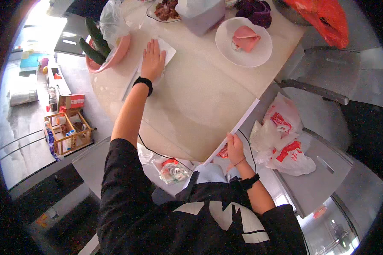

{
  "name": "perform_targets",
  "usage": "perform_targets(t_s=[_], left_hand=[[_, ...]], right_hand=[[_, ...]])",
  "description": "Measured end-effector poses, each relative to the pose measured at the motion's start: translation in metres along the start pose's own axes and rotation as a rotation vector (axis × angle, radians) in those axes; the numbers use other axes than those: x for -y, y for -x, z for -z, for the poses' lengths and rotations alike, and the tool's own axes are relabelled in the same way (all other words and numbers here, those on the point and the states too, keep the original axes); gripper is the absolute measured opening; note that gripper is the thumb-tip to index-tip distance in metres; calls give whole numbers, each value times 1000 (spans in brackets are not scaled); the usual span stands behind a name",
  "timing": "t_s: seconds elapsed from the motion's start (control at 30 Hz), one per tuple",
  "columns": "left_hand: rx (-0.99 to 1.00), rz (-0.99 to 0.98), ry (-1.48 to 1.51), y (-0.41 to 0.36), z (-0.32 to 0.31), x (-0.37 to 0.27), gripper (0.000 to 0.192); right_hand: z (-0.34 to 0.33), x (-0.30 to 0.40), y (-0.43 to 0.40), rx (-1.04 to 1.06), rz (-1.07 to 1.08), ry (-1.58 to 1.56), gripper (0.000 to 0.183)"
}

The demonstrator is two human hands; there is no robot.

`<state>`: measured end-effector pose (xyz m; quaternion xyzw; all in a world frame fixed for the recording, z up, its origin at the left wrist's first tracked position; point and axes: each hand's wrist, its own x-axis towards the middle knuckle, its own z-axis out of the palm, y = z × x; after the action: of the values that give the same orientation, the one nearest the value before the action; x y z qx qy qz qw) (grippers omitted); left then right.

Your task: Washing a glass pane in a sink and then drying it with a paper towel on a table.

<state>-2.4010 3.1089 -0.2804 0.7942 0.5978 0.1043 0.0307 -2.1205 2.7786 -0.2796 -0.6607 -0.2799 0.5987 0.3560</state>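
Note:
My left hand lies flat on a white tissue or cloth on the pale tabletop. Its fingers are stretched out, not curled around the sheet, and part of the sheet is hidden under the palm. A pink basket with cucumbers in it stands to the left of this hand. My right hand grips a straight white table edge close to my body, the thumb over its top. The fingers beneath the edge are hidden.
A white plate with pink sliced meat sits at the far right, beside purple cabbage and a pale container. Chairs flank the table. Plastic bags rest on a seat at right. A wooden rack stands left.

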Motion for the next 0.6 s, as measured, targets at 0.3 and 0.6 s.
perform_targets(t_s=[0.3, 0.6], left_hand=[[1, -73, 20, 14, -3, -30, 63], [256, -365, 101, 79, 19, -111, 67]], right_hand=[[-1, -14, -5, -74, 144, 39, 30], [5, -24, -6, -118, 277, 246, 30]])
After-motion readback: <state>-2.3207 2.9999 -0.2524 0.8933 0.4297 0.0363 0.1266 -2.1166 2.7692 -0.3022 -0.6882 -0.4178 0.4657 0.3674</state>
